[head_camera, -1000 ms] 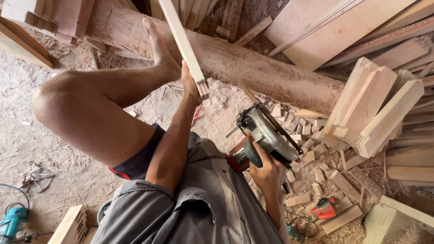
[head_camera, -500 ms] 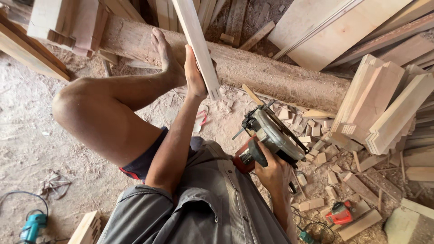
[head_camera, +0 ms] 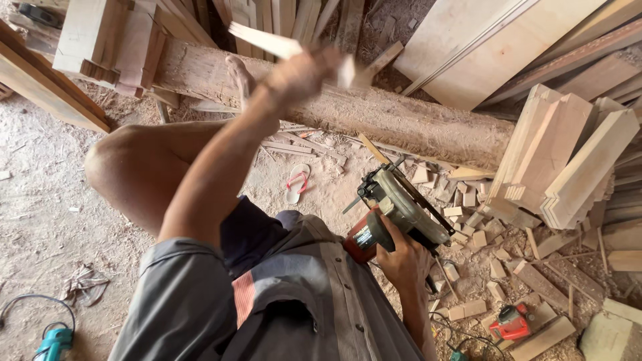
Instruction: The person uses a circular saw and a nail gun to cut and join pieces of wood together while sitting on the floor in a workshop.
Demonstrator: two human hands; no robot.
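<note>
While left hand [head_camera: 301, 73] grips wood strip [head_camera: 267, 41] | right hand [head_camera: 401, 257] holds circular saw [head_camera: 394, 207]

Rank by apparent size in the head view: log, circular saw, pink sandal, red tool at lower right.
1. log
2. circular saw
3. pink sandal and red tool: look alike in size, not ranked.

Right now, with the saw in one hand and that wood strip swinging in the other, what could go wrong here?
1. The right hand alone holds the circular saw close beside the thigh; a slip could bring it against the leg.
2. The left hand has the wood strip raised and blurred; it might hit the stacked boards.
3. The bare foot rests on the rough beam; splinters are likely.
</note>
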